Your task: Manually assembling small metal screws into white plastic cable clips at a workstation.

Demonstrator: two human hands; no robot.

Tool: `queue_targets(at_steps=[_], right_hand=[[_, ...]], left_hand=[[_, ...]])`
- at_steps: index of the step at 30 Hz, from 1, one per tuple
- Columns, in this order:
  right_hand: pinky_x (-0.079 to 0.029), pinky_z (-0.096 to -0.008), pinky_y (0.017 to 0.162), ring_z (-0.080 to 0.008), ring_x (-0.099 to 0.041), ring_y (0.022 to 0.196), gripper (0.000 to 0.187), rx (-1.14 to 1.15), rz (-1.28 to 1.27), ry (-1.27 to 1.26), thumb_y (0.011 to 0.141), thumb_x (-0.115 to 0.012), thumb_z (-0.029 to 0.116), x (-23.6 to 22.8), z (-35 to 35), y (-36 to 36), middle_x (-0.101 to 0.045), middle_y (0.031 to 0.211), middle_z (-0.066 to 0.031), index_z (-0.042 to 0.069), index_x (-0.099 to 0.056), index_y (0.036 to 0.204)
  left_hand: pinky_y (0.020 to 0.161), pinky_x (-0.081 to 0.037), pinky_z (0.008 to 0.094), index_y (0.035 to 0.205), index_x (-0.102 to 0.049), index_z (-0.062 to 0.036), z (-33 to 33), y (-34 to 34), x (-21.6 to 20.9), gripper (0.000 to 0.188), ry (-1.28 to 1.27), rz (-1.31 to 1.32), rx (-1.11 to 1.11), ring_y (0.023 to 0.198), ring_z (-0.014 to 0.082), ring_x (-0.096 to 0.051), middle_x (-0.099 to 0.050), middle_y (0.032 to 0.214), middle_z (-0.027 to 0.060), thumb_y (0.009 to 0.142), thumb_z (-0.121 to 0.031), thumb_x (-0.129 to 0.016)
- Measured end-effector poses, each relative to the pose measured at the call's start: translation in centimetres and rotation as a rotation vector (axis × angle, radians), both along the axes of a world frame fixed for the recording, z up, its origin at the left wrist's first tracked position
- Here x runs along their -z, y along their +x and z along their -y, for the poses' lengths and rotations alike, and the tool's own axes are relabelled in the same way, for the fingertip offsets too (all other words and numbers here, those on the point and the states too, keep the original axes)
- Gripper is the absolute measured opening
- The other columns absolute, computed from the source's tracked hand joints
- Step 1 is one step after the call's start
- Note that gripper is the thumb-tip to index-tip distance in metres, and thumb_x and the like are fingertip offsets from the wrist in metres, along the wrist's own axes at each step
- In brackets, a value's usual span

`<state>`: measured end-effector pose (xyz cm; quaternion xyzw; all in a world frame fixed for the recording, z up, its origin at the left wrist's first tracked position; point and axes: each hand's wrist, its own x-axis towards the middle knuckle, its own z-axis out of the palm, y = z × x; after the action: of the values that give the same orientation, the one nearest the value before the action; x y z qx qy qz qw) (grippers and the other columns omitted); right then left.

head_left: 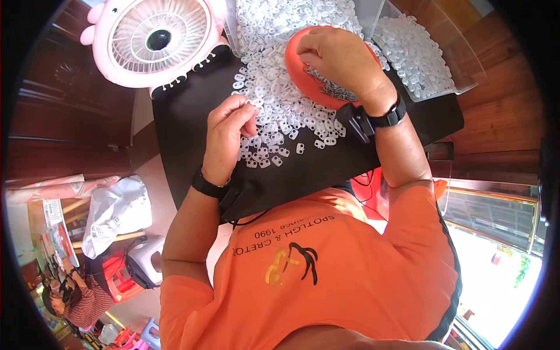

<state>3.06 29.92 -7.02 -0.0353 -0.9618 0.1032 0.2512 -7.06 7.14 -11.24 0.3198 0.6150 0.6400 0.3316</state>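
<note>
My left hand (226, 129) is closed in a pinch at the left edge of a heap of small white plastic pieces (280, 76), each with two holes. A bit of white shows at its fingertips, apparently one such piece. Over an orange bowl (296, 58) my right hand (341, 58) is curled, fingertips pointing down and to the left. Small grey metal parts (335, 90), thin like screws or pins, lie inside that bowl. Whatever the right fingers hold is hidden. The bowl sits among the white pieces on a black table (192, 134).
A pink fan (157, 39) stands at the far left of the table. At the far right, a clear plastic bin (466, 64) holds more white pieces. Black bands with small devices circle both my wrists. Another person (81, 297) is at the lower left, near a white bag (119, 213).
</note>
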Motion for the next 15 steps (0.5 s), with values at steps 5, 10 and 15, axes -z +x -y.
queue_targets(at_steps=[5,10,15], right_hand=[[-0.046,-0.0442,0.067,-0.0319,-0.061,0.077,0.013,0.109,0.328,0.143,0.077,-0.055,0.015,2.2,-1.4,-0.7,-0.063,0.077,-0.0111,0.009,-0.065,0.080],[-0.049,-0.0435,0.067,-0.0315,-0.064,0.078,0.015,0.118,0.313,0.176,0.074,-0.053,0.010,3.0,-0.8,-1.4,-0.066,0.078,-0.0122,0.010,-0.067,0.080],[-0.046,-0.0446,0.067,-0.0332,-0.061,0.077,0.012,0.139,0.283,0.105,0.081,-0.055,0.017,3.0,-1.6,-1.3,-0.064,0.077,-0.0127,0.007,-0.062,0.080]], left_hand=[[0.056,-0.035,0.0221,0.077,-0.057,-0.0013,-0.1,-0.1,0.1,0.019,0.038,0.051,-0.031,0.059,0.0078,-0.045,-0.050,0.063,0.0001,0.089,-0.016,-0.052],[0.056,-0.035,0.0224,0.077,-0.056,-0.0014,0.1,-0.1,0.0,0.020,0.047,0.046,-0.042,0.059,0.0080,-0.046,-0.050,0.063,0.0002,0.089,-0.017,-0.052],[0.056,-0.036,0.0224,0.077,-0.057,-0.0016,0.2,-0.1,-0.1,0.020,0.050,0.071,-0.056,0.059,0.0081,-0.047,-0.050,0.063,0.0003,0.089,-0.016,-0.052]])
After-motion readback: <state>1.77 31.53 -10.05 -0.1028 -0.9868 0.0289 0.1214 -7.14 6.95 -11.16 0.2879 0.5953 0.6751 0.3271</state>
